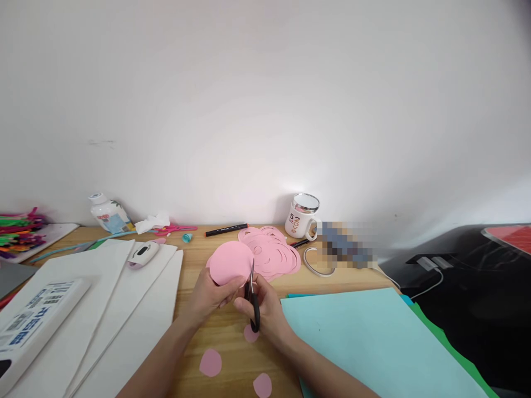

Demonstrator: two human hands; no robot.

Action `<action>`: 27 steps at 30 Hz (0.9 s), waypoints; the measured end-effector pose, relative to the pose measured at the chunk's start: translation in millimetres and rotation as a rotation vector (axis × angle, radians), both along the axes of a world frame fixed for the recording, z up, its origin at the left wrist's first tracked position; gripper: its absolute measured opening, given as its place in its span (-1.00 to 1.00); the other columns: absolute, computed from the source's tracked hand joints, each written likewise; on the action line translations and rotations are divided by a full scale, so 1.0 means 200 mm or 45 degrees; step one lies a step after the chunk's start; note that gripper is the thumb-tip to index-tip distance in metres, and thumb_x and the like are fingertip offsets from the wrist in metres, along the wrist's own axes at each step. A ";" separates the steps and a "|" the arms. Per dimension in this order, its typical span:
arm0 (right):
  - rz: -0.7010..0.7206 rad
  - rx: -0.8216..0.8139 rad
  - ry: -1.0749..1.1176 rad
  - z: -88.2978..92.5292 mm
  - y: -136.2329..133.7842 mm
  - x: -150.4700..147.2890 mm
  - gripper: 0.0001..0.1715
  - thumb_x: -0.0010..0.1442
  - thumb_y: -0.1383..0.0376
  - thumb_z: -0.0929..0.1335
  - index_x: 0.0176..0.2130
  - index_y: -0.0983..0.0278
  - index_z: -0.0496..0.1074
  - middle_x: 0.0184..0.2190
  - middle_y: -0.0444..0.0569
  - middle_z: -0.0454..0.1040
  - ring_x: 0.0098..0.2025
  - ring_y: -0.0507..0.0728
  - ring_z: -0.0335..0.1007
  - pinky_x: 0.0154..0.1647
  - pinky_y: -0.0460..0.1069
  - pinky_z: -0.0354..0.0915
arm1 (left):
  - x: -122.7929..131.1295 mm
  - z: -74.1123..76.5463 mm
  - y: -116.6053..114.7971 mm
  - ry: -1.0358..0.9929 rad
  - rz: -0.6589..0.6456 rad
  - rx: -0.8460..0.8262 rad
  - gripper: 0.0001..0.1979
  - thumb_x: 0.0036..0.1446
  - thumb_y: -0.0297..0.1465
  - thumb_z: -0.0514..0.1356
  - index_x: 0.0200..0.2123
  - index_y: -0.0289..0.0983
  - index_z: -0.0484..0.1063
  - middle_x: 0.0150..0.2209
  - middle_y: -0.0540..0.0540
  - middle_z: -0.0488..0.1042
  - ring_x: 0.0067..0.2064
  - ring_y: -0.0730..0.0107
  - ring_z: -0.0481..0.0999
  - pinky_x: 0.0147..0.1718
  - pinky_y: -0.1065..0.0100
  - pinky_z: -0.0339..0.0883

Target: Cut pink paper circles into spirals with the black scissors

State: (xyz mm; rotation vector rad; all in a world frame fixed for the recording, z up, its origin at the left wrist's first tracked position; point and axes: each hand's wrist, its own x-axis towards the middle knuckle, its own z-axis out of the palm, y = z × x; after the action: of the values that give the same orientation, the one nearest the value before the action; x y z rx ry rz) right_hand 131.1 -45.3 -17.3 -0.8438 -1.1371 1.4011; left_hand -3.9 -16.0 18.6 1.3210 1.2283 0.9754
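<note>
My left hand [213, 292] is closed on a round piece of pink paper [231, 263], its thumb over the lower edge. My right hand [267, 307] grips black-handled scissors [254, 309], whose blades point up at the right edge of the pink paper. Behind the hands lies a pile of pink paper pieces [276, 255] with curved cuts in them. Small pink paper petals lie on the wooden table near me: one [211, 362] at the left, one [263, 385] at the front, and one [250, 333] partly under the scissors handle.
White boards [153, 309] carry a long white box [41, 312] at the left. Light blue paper [357, 326] lies at the right. Along the wall stand a white bottle [108, 214] and a mug [302, 218]; a black marker [226, 230] and pink scissors [176, 229] lie there.
</note>
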 end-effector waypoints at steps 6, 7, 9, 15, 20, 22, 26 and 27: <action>0.001 0.014 -0.010 0.00 0.01 0.01 -0.55 -0.14 0.09 0.52 -0.39 0.23 0.29 -0.57 -0.24 0.25 -0.54 0.00 0.07 -0.57 -0.12 0.05 | 0.00 0.02 0.00 -0.037 -0.024 -0.004 -0.72 -0.15 -0.29 0.30 -0.64 -0.28 0.27 -0.79 0.15 0.14 -0.72 0.64 0.04 -0.74 0.49 -0.13; 0.004 0.010 -0.008 -0.01 0.01 0.01 -0.56 -0.13 0.09 0.51 -0.39 0.23 0.28 -0.59 -0.25 0.24 -0.55 -0.01 0.05 -0.58 -0.13 0.03 | 0.00 0.02 0.00 -0.044 -0.022 -0.005 -0.73 -0.16 -0.29 0.30 -0.62 -0.29 0.28 -0.79 0.15 0.14 -0.71 0.64 0.05 -0.74 0.49 -0.12; 0.007 -0.004 -0.010 -0.01 0.01 0.00 -0.59 -0.11 0.10 0.50 -0.40 0.23 0.28 -0.61 -0.26 0.23 -0.58 -0.02 0.02 -0.62 -0.13 0.00 | 0.00 0.03 0.00 -0.056 -0.012 -0.015 -0.75 -0.18 -0.29 0.31 -0.59 -0.30 0.32 -0.78 0.15 0.15 -0.71 0.63 0.06 -0.75 0.50 -0.12; -0.026 -0.132 0.001 -0.02 0.01 0.00 -0.61 -0.15 0.14 0.49 -0.40 0.22 0.29 -0.70 -0.32 0.22 -0.66 -0.05 0.01 -0.66 -0.15 -0.01 | -0.02 0.01 0.01 -0.064 0.016 -0.048 -0.73 -0.18 -0.27 0.33 -0.51 -0.33 0.37 -0.75 0.13 0.19 -0.69 0.62 0.09 -0.75 0.52 -0.09; -0.029 -0.199 0.021 -0.02 0.01 0.00 -0.61 -0.17 0.13 0.49 -0.44 0.22 0.28 -0.76 -0.32 0.22 -0.71 -0.03 0.11 -0.69 -0.14 0.05 | -0.02 0.00 0.01 -0.047 0.023 -0.025 -0.70 -0.16 -0.25 0.32 -0.64 -0.32 0.33 -0.78 0.15 0.13 -0.70 0.65 0.05 -0.74 0.52 -0.10; -0.027 -0.214 0.024 -0.02 0.01 -0.01 -0.61 -0.16 0.13 0.49 -0.44 0.22 0.27 -0.76 -0.31 0.23 -0.71 -0.03 0.11 -0.69 -0.14 0.06 | -0.02 0.01 0.01 -0.052 -0.032 -0.020 -0.64 -0.10 -0.20 0.28 -0.70 -0.31 0.29 -0.79 0.12 0.13 -0.72 0.66 0.05 -0.75 0.52 -0.11; 0.023 -0.182 0.045 -0.04 0.00 -0.02 -0.59 -0.13 0.10 0.49 -0.42 0.23 0.27 -0.70 -0.25 0.31 -0.69 -0.03 0.12 -0.68 -0.14 0.04 | 0.00 0.01 0.00 -0.118 -0.090 -0.064 -0.57 -0.03 -0.14 0.22 -0.74 -0.30 0.26 -0.78 0.05 0.24 -0.75 0.61 0.13 -0.78 0.49 -0.08; 0.037 -0.170 0.046 -0.04 0.00 -0.02 -0.60 -0.11 0.10 0.49 -0.42 0.23 0.28 -0.69 -0.25 0.31 -0.68 -0.03 0.12 -0.67 -0.14 0.04 | 0.01 0.01 0.00 -0.127 -0.061 -0.070 -0.59 -0.06 -0.15 0.24 -0.72 -0.29 0.27 -0.77 0.04 0.25 -0.75 0.60 0.14 -0.78 0.49 -0.07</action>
State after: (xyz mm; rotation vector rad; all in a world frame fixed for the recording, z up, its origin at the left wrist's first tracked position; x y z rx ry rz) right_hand 127.6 -46.3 -25.6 -0.8952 -1.0407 1.5238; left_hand -2.7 -15.5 21.5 1.2388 1.1350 0.9561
